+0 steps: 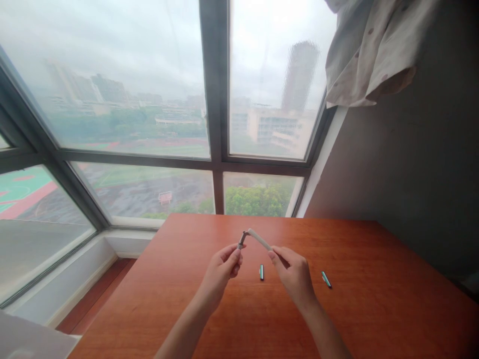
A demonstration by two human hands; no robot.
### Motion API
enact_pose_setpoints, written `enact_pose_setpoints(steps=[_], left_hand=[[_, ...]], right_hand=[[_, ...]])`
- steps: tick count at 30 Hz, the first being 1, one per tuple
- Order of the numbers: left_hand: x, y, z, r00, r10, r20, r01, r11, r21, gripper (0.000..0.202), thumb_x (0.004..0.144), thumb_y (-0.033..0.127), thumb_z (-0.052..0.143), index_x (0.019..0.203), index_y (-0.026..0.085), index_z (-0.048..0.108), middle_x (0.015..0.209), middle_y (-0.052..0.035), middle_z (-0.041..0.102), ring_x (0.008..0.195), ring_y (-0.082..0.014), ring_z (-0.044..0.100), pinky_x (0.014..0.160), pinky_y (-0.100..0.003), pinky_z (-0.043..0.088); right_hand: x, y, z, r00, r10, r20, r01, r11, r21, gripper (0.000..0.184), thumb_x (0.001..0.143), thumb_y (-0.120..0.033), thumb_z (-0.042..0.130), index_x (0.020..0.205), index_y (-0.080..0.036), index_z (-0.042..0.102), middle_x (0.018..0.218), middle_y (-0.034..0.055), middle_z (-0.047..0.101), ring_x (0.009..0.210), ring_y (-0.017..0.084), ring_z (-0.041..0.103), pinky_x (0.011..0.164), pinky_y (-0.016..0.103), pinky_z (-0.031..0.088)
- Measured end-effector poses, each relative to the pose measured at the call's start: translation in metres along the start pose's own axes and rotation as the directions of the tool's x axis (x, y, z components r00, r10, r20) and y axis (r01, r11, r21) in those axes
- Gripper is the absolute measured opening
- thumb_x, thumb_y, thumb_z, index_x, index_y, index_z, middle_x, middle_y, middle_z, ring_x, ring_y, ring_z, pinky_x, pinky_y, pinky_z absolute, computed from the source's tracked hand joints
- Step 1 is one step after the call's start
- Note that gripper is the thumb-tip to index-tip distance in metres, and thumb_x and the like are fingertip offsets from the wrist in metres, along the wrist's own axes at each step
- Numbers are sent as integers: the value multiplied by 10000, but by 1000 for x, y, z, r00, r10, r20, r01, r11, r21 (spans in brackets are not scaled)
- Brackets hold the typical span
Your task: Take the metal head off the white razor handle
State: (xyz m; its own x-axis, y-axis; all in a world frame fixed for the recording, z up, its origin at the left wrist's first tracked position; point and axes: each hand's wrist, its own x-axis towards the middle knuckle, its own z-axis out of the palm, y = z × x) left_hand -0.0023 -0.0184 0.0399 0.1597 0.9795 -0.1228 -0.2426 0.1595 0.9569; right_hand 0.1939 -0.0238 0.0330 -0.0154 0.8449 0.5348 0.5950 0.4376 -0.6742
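Observation:
My left hand is closed, pinching a thin metallic grey piece, perhaps a razor handle, with a bent dark upper end. Closed around the lower end of a slim whitish stick is my right hand. The stick slants up to the left, and its tip meets or nearly meets the grey piece's bent end; whether they are joined I cannot tell. Below, between my hands, lies a small teal, white and black bar resembling a razor cartridge. A similar razor cartridge rests to the right of my right hand.
Both hands are above a reddish-brown wooden table. Behind it rise large windows with dark frames. A light-coloured shirt hangs at the upper right, before a grey wall. At the left is a low white ledge.

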Motion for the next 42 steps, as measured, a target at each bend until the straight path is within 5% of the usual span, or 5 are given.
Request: enact_pose_setpoints(steps=[24, 42], left_hand=[[0, 2, 2, 999, -12, -39, 12, 1000, 16, 516, 665, 495, 697, 1019, 122, 651, 636, 26, 469, 490, -61, 352, 452, -206, 184], [-1, -1, -1, 1000, 18, -17, -19, 1000, -21, 421, 749, 426, 662, 1053, 136, 642, 663, 28, 469, 504, -49, 353, 463, -202, 184]], right_hand=[[0, 3, 2, 1000, -17, -5, 17, 1000, -25, 295, 894, -367, 475, 863, -187, 706, 742, 63, 688, 658, 185, 634, 606, 250, 472], [0, 1, 0, 999, 42, 21, -43, 999, 31, 275, 889, -344, 493, 855, -171, 703, 738, 52, 682, 646, 172, 614, 599, 237, 444]])
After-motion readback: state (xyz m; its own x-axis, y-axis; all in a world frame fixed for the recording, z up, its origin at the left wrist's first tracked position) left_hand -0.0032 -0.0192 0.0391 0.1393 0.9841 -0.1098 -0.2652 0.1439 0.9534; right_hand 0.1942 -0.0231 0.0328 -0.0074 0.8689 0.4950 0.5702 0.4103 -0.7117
